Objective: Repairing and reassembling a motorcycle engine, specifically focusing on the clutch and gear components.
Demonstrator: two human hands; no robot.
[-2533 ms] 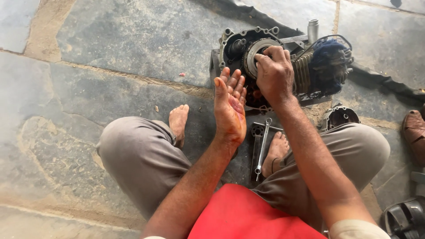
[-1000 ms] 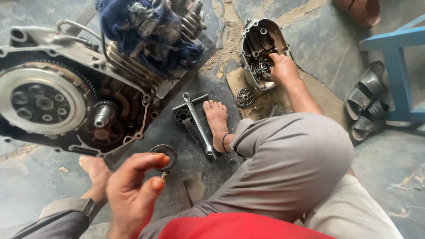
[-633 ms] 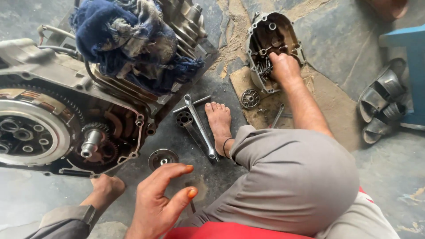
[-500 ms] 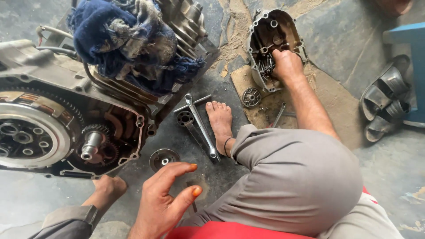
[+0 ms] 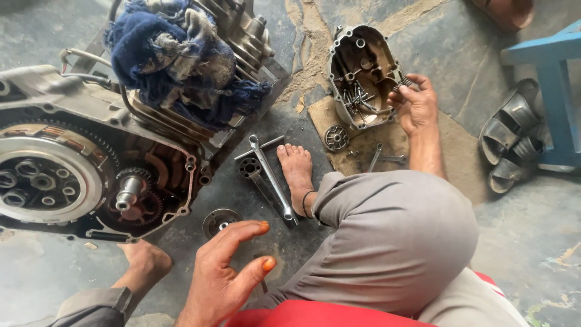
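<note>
Here, in the lower middle of the frame, the left hand (image 5: 227,272) hovers open with fingers spread and empty, just below a small round metal disc (image 5: 220,222) that lies on the stone floor (image 5: 532,236). In the upper right, the right hand (image 5: 414,106) pinches a few small bolts (image 5: 403,82) between its fingertips at the rim of an upturned engine side cover (image 5: 362,75), whose hollow holds a loose heap of screws (image 5: 358,99). The cover rests on a piece of cardboard (image 5: 451,160), where a small gear (image 5: 336,137) lies just below it. Filling the left side of the frame is an opened motorcycle engine (image 5: 91,175) with its clutch and gears exposed, and a blue rag (image 5: 175,60) bunched on top of it. Between the engine and the person's bare foot (image 5: 296,175) lies a long wrench (image 5: 271,177). At the right edge stand sandals (image 5: 511,142) beside a blue stool (image 5: 554,79).
</note>
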